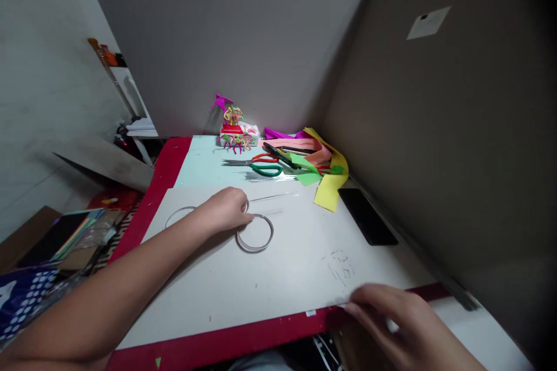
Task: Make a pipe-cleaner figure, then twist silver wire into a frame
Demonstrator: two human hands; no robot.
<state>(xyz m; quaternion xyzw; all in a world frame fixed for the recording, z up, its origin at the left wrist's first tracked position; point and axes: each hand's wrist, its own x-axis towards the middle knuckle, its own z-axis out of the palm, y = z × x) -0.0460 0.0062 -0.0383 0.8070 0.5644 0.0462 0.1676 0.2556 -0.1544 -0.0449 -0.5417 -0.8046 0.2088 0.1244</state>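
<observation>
Here, in the head view, a loop of silver wire (256, 243) lies on a white board (278, 295), its upper curve pinched by the curled fingers (242, 213) of the left hand (221, 211), while a wire arc (178, 214) is seen beyond the wrist. The right hand (395, 324) is held at the board's near edge, fingers loosely bent; whether anything is grasped cannot be told. Green-handled scissors (265, 170) are laid farther back, beside yellow paper strips (331, 185).
</observation>
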